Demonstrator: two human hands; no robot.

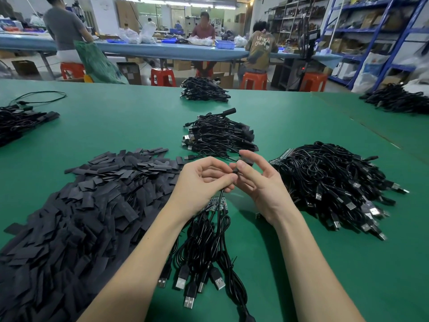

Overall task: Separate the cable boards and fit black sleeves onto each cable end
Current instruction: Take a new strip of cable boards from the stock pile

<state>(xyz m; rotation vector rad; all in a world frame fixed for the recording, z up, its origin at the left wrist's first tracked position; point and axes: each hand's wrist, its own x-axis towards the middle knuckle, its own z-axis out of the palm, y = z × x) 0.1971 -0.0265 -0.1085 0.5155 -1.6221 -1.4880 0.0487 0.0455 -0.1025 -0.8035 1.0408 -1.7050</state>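
Observation:
My left hand (204, 180) and my right hand (257, 182) meet above the green table (116, 122), both pinching the end of one thin black cable (220, 196) that hangs down from my fingers. Whether a sleeve sits on that end is too small to tell. Under my hands lies a bunch of black USB cables (202, 247) still joined to a strip of small circuit boards (214, 203). A big heap of flat black sleeves (81, 205) spreads out on the left.
Piles of black cables lie ahead (218, 135), at the right (336, 182), far centre (204, 89), far left (21, 122) and far right (399, 101). Beyond the table, people sit on red stools at a blue bench; shelving stands at the right.

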